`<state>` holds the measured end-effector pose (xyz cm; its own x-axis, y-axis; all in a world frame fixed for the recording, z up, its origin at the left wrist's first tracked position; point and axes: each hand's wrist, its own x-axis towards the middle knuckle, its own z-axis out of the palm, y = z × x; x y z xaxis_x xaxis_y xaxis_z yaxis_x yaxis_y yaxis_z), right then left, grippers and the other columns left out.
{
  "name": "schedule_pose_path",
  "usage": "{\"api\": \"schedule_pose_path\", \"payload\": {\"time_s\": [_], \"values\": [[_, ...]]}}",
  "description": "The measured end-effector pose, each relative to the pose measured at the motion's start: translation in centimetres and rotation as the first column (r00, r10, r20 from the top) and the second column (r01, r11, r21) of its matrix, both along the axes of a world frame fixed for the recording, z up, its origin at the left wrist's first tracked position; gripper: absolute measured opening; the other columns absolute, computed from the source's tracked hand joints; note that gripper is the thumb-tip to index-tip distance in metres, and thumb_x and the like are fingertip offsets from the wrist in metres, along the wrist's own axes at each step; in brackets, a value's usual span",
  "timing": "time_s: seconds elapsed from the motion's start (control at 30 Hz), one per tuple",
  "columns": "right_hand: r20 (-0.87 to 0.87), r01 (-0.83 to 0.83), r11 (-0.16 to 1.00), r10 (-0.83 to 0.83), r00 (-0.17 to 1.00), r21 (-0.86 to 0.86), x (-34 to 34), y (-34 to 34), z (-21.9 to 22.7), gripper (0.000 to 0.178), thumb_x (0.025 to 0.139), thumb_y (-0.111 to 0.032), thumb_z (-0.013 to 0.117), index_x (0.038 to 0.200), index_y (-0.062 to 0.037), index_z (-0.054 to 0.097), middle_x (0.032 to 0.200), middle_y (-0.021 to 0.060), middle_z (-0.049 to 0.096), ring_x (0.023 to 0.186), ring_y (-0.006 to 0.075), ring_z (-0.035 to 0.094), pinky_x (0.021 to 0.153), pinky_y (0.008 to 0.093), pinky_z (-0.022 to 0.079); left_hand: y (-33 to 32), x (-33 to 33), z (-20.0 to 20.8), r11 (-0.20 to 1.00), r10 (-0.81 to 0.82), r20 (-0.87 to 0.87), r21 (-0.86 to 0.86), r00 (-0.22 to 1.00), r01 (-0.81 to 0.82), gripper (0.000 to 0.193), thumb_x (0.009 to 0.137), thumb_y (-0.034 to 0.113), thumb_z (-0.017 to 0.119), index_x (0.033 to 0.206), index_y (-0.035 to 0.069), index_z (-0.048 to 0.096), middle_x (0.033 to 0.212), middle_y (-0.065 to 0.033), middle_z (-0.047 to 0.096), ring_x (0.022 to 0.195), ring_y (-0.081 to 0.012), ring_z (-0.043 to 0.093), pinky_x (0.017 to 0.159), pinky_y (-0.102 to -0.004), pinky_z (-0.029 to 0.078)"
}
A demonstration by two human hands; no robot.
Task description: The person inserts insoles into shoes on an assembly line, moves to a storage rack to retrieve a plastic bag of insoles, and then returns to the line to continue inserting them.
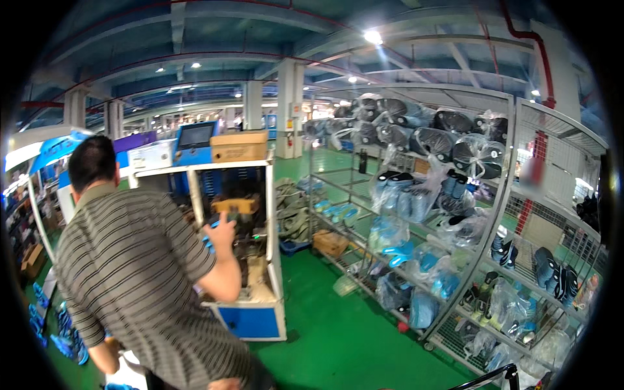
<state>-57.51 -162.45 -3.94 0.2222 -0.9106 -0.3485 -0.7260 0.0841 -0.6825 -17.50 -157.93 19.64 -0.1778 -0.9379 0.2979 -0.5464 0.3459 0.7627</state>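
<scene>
At the lower edge, a small part of a hand, seemingly my left hand [224, 384], shows beside a co-worker's hip. Its fingers are mostly cut off, and I see nothing held in it. My right hand is out of view. The co-worker [143, 279], in a striped polo shirt, leans with their back to me. Their raised right hand [222, 229] has fingers spread in front of a blue and white machine [250, 322], by a yellow part [235, 207]. Something blue is by that hand. Their left hand hangs low near a white surface [127, 372].
A wire rack [419, 296] on the right carries bagged shoes [416, 195]. Another rack [520, 253] stands beside it. A cardboard box [239, 146] tops the machine. Blue shoe pieces [65, 335] lie at left. A dark metal bar [497, 374] juts in at lower right.
</scene>
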Motion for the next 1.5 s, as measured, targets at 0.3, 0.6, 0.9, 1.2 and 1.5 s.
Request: {"api": "schedule_pose_path", "payload": {"time_s": [0.3, 0.6, 0.9, 1.2, 1.5], "values": [[0.009, 0.354, 0.930, -0.355, 0.935, -0.104, -19.8, -11.0, 3.1, 0.039, 0.077, -0.034, 0.050, 0.100, -0.0032, 0.055, 0.089, 0.0172, 0.057, 0.075, 0.0292, 0.053, 0.073, 0.0406, 0.043, -30.1, -31.7, 1.6, 0.830, -0.535, -0.409, -0.091, 0.739, 0.551, 0.018, 0.081, 0.017, 0.055, 0.086, 0.000, 0.059, 0.064, -0.0053, 0.056, 0.061, -0.0095, 0.052, 0.054, -0.0242, 0.043], [-0.290, 0.427, 0.894, -0.377, 0.880, 0.133, -39.0, -5.3, 24.2, 0.036, 0.081, -0.030, 0.044, 0.107, -0.0059, 0.053, 0.104, 0.0157, 0.054, 0.092, 0.0293, 0.053, 0.085, 0.0328, 0.039, -65.0, -47.7, 19.1, 0.761, -0.506, 0.374, -0.231, 0.777, 0.606, 0.024, 0.074, 0.013, 0.047, 0.094, 0.005, 0.056, 0.092, -0.0174, 0.058, 0.085, -0.0286, 0.056, 0.074, -0.0357, 0.044], [-0.391, -0.157, 0.637, -0.245, 0.887, -0.754, -34.6, -28.3, 55.5, 0.029, 0.070, -0.014, 0.064, 0.094, -0.0005, 0.055, 0.077, 0.0108, 0.059, 0.065, 0.0262, 0.056, 0.059, 0.0322, 0.044, -82.6, -52.9, 34.5, 0.813, 0.100, 0.096, -0.581, 0.990, -0.025, 0.022, 0.078, 0.024, 0.047, 0.092, 0.011, 0.058, 0.092, -0.0153, 0.057, 0.087, -0.0327, 0.053, 0.074, -0.0402, 0.043], [-0.637, -0.531, 0.389, -0.224, 0.738, -0.753, -32.2, -53.3, 56.0, 0.038, 0.072, -0.021, 0.058, 0.106, -0.0074, 0.048, 0.110, 0.0114, 0.046, 0.107, 0.0249, 0.042, 0.089, 0.0397, 0.031, -94.3, -65.8, 43.7, 0.652, 0.079, -0.131, -0.743, 0.988, -0.151, 0.055, 0.075, 0.030, 0.055, 0.125, 0.024, 0.031, 0.125, -0.0026, 0.035, 0.118, -0.0280, 0.026, 0.088, -0.0520, 0.026], [-0.443, -0.494, 0.186, -0.759, 0.477, -0.850, -34.9, -73.7, 56.8, 0.063, 0.064, -0.025, 0.062, 0.121, -0.0121, 0.037, 0.130, 0.0108, 0.028, 0.123, 0.0259, 0.022, 0.097, 0.0509, 0.015, -101.4, -70.6, 47.8, 0.192, -0.543, -0.027, -0.977, 0.840, 0.092, 0.013, 0.077, 0.017, 0.042, 0.081, 0.005, 0.047, 0.080, -0.0148, 0.053, 0.076, -0.0358, 0.048, 0.067, -0.0432, 0.038]]}}
